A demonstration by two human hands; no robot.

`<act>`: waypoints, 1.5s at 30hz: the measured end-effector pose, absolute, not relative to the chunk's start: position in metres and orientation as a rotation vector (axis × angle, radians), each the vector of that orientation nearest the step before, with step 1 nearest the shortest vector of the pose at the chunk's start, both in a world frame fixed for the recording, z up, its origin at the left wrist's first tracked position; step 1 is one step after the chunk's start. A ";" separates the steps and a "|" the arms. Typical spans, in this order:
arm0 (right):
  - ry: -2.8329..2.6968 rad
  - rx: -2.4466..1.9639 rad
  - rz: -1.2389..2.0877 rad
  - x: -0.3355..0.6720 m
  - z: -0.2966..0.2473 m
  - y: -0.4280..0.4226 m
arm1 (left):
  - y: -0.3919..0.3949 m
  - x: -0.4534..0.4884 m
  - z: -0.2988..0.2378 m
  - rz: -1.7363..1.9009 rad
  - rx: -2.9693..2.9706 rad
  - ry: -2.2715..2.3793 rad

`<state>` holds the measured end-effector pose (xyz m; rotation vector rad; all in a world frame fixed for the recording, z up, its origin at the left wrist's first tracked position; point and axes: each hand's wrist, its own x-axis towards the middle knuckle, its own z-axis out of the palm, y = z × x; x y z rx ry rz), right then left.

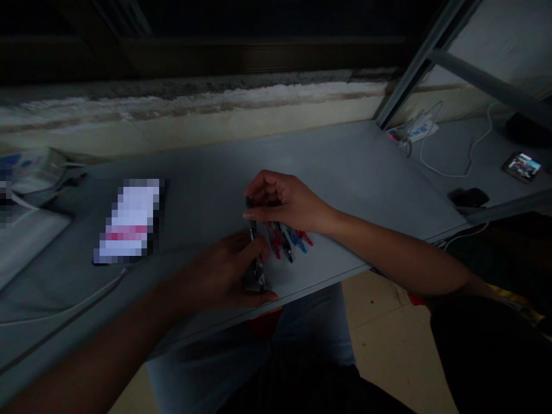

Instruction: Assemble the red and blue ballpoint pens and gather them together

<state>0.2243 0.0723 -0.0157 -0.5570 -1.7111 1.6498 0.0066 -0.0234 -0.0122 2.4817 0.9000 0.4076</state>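
Observation:
A dark pen with a clear barrel stretches between my two hands near the front edge of the grey desk. At its far end, the thumb and fingers of my right hand pinch it. My left hand is around its nearer part, with the forefinger bent over the barrel and the thumb stretched out by the near tip. Just right of this pen, partly hidden under my right hand, lie several more: a red pen, a black pen, a blue pen and another red one.
To the left lies a lit phone with a white cable. Bags or packets sit at the far left. Beyond a metal frame on the right are a power strip, a second phone and a dark mouse-like object.

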 end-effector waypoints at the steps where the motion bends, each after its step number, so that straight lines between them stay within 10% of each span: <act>1: -1.717 -0.555 1.653 0.225 -0.015 0.073 | -0.023 0.007 -0.012 0.404 2.479 0.892; 15: -2.875 -1.135 0.485 0.240 0.022 0.058 | -0.008 -0.004 -0.013 0.152 2.613 1.228; 45: -2.746 -1.134 0.735 0.247 0.024 0.065 | -0.007 0.005 -0.013 0.472 2.436 1.093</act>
